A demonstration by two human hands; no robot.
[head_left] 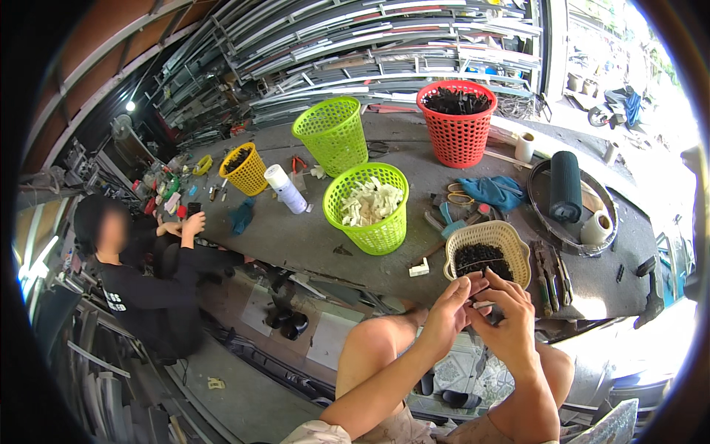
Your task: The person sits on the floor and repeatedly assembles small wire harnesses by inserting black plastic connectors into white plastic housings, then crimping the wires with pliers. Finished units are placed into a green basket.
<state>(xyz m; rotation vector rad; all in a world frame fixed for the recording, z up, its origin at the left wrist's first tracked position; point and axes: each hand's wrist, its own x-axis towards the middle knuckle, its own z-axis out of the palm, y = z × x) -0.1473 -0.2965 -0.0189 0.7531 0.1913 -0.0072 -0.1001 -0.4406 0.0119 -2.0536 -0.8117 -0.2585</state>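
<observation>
My left hand [447, 314] and my right hand [510, 317] are close together above my knees, at the bench's near edge. Their fingers are closed around a small white piece [483, 304], and something dark shows beside it at the fingertips. Its exact kind is too small to make out. Just beyond my fingers stands a beige basket [523, 255] with many small black parts [477, 257] in it. Left of it, a small white plastic part [419, 268] lies on the bench. Farther left, a lime-green basket [367, 238] holds a pile of white pieces [372, 203].
A red basket [456, 133] of black pieces and another green basket [330, 133] stand farther back. Right of the beige basket lie hand tools [551, 277] and a round tray [538, 214] with rolls. A spray can [287, 189] stands leftward. Another person [148, 288] sits at left.
</observation>
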